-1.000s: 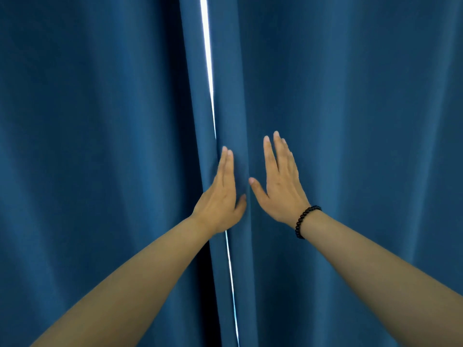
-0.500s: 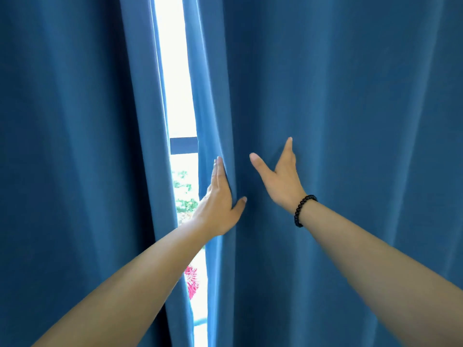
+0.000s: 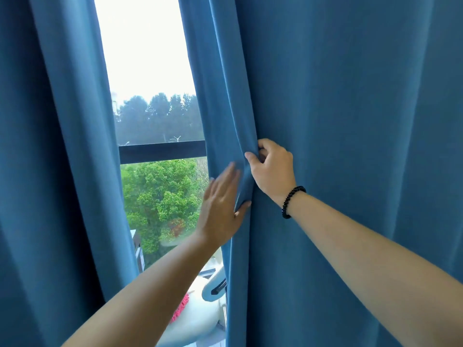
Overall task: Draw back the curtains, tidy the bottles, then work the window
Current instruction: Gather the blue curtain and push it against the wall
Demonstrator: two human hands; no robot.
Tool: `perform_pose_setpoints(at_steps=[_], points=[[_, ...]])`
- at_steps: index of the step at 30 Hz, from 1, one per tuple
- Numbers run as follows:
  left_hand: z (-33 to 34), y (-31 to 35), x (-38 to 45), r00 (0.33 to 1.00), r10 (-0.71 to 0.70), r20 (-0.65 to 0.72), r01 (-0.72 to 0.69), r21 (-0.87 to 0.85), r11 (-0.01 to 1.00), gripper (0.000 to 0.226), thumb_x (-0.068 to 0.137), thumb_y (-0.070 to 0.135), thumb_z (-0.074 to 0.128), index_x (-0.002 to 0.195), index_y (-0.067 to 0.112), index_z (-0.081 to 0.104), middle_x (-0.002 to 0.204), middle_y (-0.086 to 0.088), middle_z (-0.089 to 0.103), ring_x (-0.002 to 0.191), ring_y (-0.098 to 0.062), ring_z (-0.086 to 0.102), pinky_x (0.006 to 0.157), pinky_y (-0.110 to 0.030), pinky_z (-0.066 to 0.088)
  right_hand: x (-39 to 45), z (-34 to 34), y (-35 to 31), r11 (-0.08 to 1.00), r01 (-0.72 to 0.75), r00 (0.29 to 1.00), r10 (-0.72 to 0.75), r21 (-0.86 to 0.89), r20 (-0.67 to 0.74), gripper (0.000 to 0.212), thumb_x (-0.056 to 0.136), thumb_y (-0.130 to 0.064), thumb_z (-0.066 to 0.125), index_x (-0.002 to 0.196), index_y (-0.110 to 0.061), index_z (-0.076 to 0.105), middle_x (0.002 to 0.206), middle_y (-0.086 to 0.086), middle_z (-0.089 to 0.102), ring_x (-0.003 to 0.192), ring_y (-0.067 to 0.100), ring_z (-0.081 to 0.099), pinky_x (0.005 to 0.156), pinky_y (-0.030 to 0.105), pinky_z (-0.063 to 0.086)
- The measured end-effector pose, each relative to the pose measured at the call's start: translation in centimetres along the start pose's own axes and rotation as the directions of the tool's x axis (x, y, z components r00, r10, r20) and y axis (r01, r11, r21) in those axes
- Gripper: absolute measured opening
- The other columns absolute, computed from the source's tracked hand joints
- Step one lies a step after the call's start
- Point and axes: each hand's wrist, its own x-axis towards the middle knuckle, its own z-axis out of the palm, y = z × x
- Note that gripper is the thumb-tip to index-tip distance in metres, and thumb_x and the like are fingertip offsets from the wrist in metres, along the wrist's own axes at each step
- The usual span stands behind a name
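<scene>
Two blue curtains hang in front of me. The left curtain (image 3: 55,171) hangs untouched at the left. My right hand (image 3: 274,171), with a black bead bracelet on the wrist, is closed on a bunched fold at the inner edge of the right curtain (image 3: 350,121). My left hand (image 3: 221,211) lies flat, fingers together, against that same edge from the window side, thumb hooked round the cloth. Between the curtains shows the window (image 3: 150,71) with its dark crossbar (image 3: 162,151). No bottles are in view.
Through the gap I see trees and bright sky outside. Low in the gap sits a pale rounded object (image 3: 200,319) with a pink fuzzy patch (image 3: 181,309). Curtain cloth hides the sill.
The gap between the curtains has widened from a thin slit to a broad opening. My right hand went from flat on the cloth to gripping a fold. The left hand has pushed the edge rightward.
</scene>
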Motion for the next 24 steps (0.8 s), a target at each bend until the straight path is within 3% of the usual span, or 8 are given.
perform_pose_setpoints(at_steps=[4,8,10,13,15,18,21,24], points=[[0.9,0.7,1.6,0.885,-0.465,0.027,0.462,-0.189,0.867,0.15,0.053,0.068,0.083,0.154,0.016,-0.014,0.162,-0.006,-0.019,0.151,-0.024,-0.011,0.116,-0.051,-0.007,0.6,-0.7,1.8,0.989,0.091,0.994,-0.096,-0.114,-0.042,0.018,0.086,-0.019,0.063,0.073,-0.009,0.056,0.064,0.004,0.061,0.066,0.023,0.056,0.068,0.033,0.048],[3.2,-0.1,3.0,0.806,-0.556,0.203,0.59,-0.337,0.733,0.163,0.035,0.082,0.078,0.146,0.032,-0.03,0.164,0.007,-0.003,0.151,-0.017,0.009,0.119,-0.058,0.017,0.8,-1.8,3.0,0.911,0.231,0.951,-0.286,-0.342,-0.121,0.018,0.083,-0.023,0.067,0.071,-0.011,0.059,0.069,-0.003,0.059,0.083,0.019,0.051,0.081,0.03,0.031],[4.3,0.4,3.5,0.792,-0.533,0.297,0.61,-0.376,0.697,0.162,0.038,0.08,0.077,0.144,0.032,-0.035,0.164,0.009,0.006,0.148,-0.015,0.019,0.118,-0.05,0.026,1.0,-2.3,3.5,0.887,0.256,0.915,-0.35,-0.384,-0.199,0.012,0.08,-0.025,0.069,0.085,-0.014,0.065,0.099,-0.003,0.062,0.103,0.02,0.05,0.09,0.032,0.029],[5.9,1.5,4.3,0.822,-0.449,0.35,0.565,-0.406,0.718,0.16,0.04,0.083,0.075,0.143,0.032,-0.037,0.164,0.01,0.01,0.148,-0.013,0.022,0.117,-0.047,0.03,1.5,-3.4,4.5,0.95,0.136,0.963,-0.193,-0.28,-0.188,0.069,0.077,-0.031,0.073,0.136,-0.012,0.042,0.147,0.007,0.032,0.136,0.022,0.027,0.109,0.032,0.02],[6.9,2.4,4.8,0.84,-0.424,0.338,0.54,-0.442,0.717,0.161,0.039,0.085,0.074,0.143,0.032,-0.038,0.164,0.012,0.002,0.149,-0.01,0.014,0.12,-0.05,0.021,2.0,-4.3,5.1,0.996,0.01,0.996,-0.018,-0.088,-0.089,0.099,0.077,-0.033,0.077,0.149,-0.009,0.014,0.153,0.005,0.019,0.14,0.011,0.018,0.108,0.013,0.016],[8.5,3.9,5.7,0.85,-0.414,0.327,0.525,-0.453,0.72,0.162,0.04,0.083,0.075,0.143,0.03,-0.038,0.163,0.014,-0.008,0.15,-0.007,0.004,0.121,-0.053,0.012,2.6,-5.7,6.7,0.993,-0.116,0.993,0.116,0.02,0.005,0.09,0.082,-0.03,0.073,0.15,-0.016,0.016,0.121,-0.011,0.049,0.106,-0.007,0.041,0.085,-0.003,0.031],[10.3,5.3,6.6,0.873,-0.351,0.337,0.477,-0.448,0.756,0.162,0.04,0.083,0.077,0.139,0.036,-0.043,0.163,0.014,-0.011,0.148,-0.003,0.003,0.12,-0.052,0.018,2.3,-6.4,8.5,0.976,0.035,0.997,-0.049,-0.215,-0.057,0.011,0.09,-0.024,0.063,0.086,-0.015,0.057,0.059,-0.006,0.048,0.053,0.015,0.04,0.057,0.035,0.049],[12.0,7.2,7.6,0.919,-0.238,0.313,0.376,-0.521,0.766,0.163,0.042,0.079,0.081,0.144,0.034,-0.036,0.164,0.007,0.002,0.15,-0.009,0.014,0.117,-0.045,0.031,2.2,-7.6,10.0,0.941,0.107,0.988,-0.138,-0.322,-0.075,0.032,0.092,-0.021,0.058,0.066,-0.026,0.04,0.047,-0.006,0.036,0.042,0.017,0.032,0.044,0.032,0.035]])
